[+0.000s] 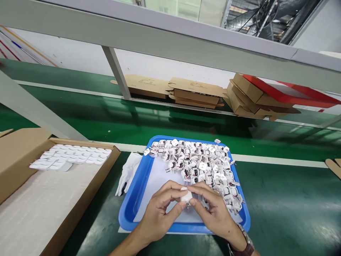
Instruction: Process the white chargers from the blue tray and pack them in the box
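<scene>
A small white plug adapter with metal prongs pointing down is pinched between both hands above the front of the blue tray. My left hand grips its left side with thumb and fingers. On its right side, the thumb and fingertips of my right hand press against it. Many opened white plug housings with dark parts and thin wires inside crowd the back and right of the tray. White paper lines the tray's left part.
At left, an open cardboard box holds rows of flat white pieces. A white glove lies between box and tray. Behind the green table runs a grey frame bar, with cardboard boxes and a red-edged box beyond.
</scene>
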A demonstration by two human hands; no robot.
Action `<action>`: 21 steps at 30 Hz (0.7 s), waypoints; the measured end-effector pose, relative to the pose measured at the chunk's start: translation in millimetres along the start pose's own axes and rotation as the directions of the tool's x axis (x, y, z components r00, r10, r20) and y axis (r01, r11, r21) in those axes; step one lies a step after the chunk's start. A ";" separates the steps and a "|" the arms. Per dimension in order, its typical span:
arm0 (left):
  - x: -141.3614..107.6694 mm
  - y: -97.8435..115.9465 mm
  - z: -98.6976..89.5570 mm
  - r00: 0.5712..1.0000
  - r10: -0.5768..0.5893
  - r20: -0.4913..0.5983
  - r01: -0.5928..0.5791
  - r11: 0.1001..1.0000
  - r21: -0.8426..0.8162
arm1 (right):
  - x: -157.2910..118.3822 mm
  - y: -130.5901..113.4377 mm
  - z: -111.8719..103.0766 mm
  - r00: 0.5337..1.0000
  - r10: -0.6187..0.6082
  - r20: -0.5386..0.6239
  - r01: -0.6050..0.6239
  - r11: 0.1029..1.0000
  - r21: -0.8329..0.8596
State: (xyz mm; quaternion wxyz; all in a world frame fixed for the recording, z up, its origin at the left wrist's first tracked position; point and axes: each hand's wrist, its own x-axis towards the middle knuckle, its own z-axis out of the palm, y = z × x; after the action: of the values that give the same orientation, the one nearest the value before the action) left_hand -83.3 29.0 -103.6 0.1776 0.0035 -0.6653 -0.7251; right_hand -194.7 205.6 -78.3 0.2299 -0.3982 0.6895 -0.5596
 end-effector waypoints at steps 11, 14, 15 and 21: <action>9.3 -0.4 -5.7 0.994 -0.114 0.002 0.114 0.990 -0.081 | 1.0 5.1 -1.5 0.998 0.064 -0.014 -0.064 0.998 0.023; 10.2 3.4 -6.6 0.987 -0.155 0.040 0.158 0.984 -0.084 | 1.6 5.6 -2.2 0.995 0.090 -0.036 -0.089 0.996 0.028; 9.5 4.3 -6.1 0.984 -0.167 0.063 0.172 0.981 -0.085 | 1.6 5.8 -2.1 0.994 0.097 -0.042 -0.096 0.995 0.037; 4.2 -7.9 3.1 0.994 -0.107 -0.009 0.107 0.985 0.137 | 2.1 9.0 1.1 0.988 0.139 -0.064 -0.136 0.990 0.049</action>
State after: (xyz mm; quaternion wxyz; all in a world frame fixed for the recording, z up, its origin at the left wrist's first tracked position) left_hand -90.0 31.3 -109.9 0.1382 0.0520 -0.7125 -0.6860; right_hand -197.7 203.8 -86.9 0.2533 -0.3257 0.7100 -0.5707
